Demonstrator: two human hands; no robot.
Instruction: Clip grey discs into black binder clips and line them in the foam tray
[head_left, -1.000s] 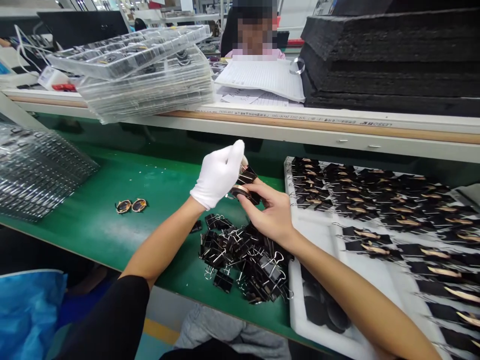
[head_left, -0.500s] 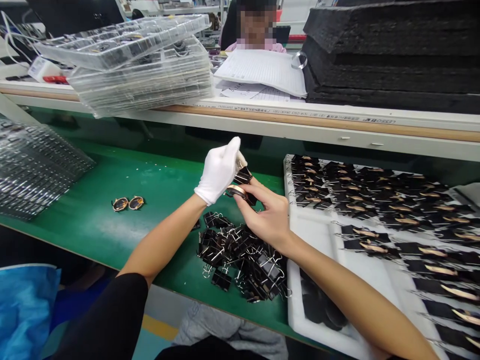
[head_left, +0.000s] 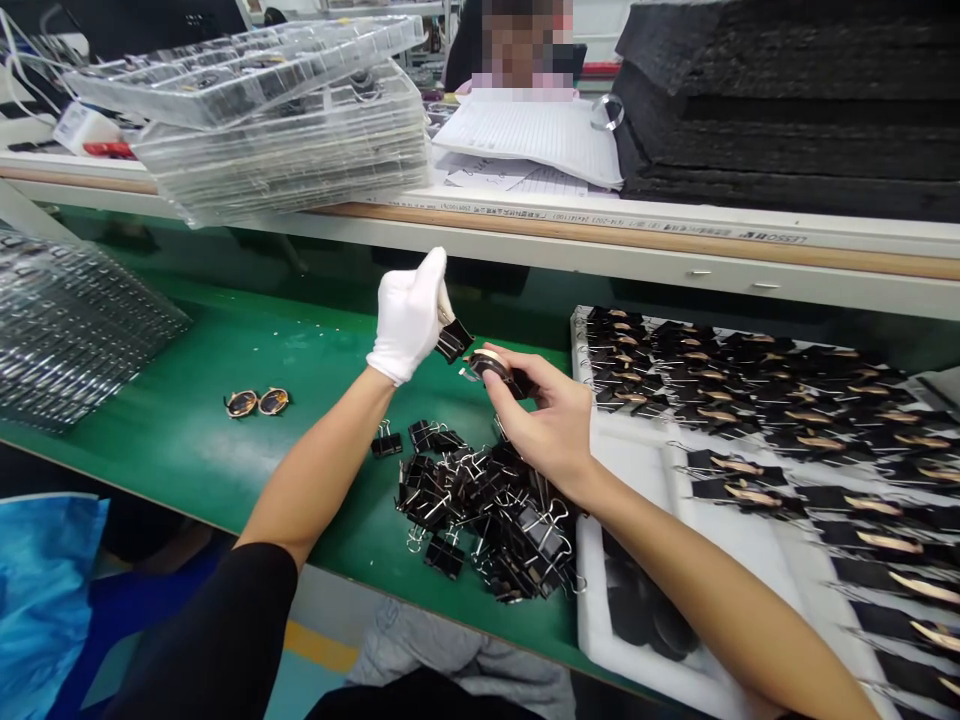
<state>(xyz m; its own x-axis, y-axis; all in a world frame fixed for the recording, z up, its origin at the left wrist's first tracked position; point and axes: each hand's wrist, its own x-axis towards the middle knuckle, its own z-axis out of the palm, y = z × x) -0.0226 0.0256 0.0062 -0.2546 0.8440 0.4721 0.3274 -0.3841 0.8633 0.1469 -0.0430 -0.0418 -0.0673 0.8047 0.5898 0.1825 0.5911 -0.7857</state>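
My left hand, in a white glove, pinches a black binder clip above the green bench. Bare-skinned, my right hand grips a round gold-rimmed glasses frame with dark round parts against it; my fingers cover some of it. A small gap separates the clip from the frame. Beneath my right hand lies a heap of black binder clips with silver wire handles, one loose clip at its left. Farther left, a pair of round tortoiseshell sunglasses rests on the bench.
At right, a white foam tray holds rows of clipped gold-rimmed pieces and black discs. Clear plastic trays, papers and black foam sheets occupy the shelf. More clear trays stand left. Another person sits opposite.
My left hand has drawn away to the left with the binder clip, opening a gap to the glasses frame. My right hand keeps its grip and has shifted slightly right.
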